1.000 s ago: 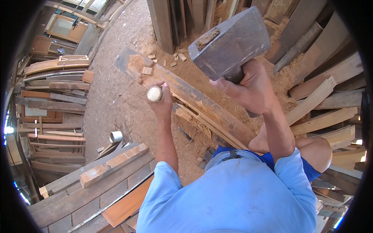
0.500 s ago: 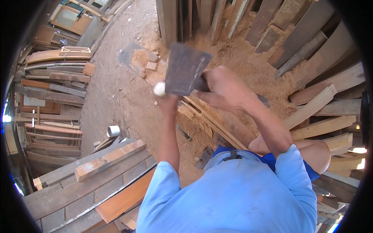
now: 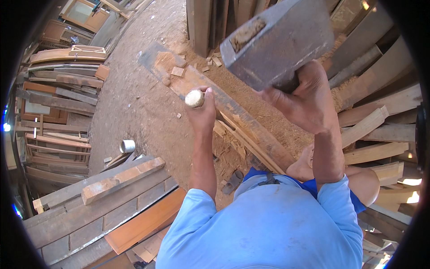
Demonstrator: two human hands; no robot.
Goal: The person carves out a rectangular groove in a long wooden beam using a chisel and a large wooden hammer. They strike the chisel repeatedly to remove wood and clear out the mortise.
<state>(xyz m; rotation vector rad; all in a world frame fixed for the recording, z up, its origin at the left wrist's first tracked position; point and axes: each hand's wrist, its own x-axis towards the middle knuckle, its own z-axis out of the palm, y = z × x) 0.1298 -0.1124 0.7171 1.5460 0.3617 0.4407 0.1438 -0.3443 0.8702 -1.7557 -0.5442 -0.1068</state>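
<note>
Near the legs, the narrow timber (image 3: 253, 147) runs outward alongside a long board (image 3: 245, 113). Beyond the knees, the left hand (image 3: 204, 113) wraps its fingers around an upright handle (image 3: 194, 98), whose lower end is hidden. Half a second ago the mallet (image 3: 277, 47) overlapped that handle in view; now it has risen to the right, gripped close under its head by the right hand (image 3: 309, 101), probably between blows. Leaning timbers (image 3: 374, 127) crowd the right edge; bare ground (image 3: 123, 89) opens leftward; far off, upright planks (image 3: 204, 27) limit room beyond the mallet
</note>
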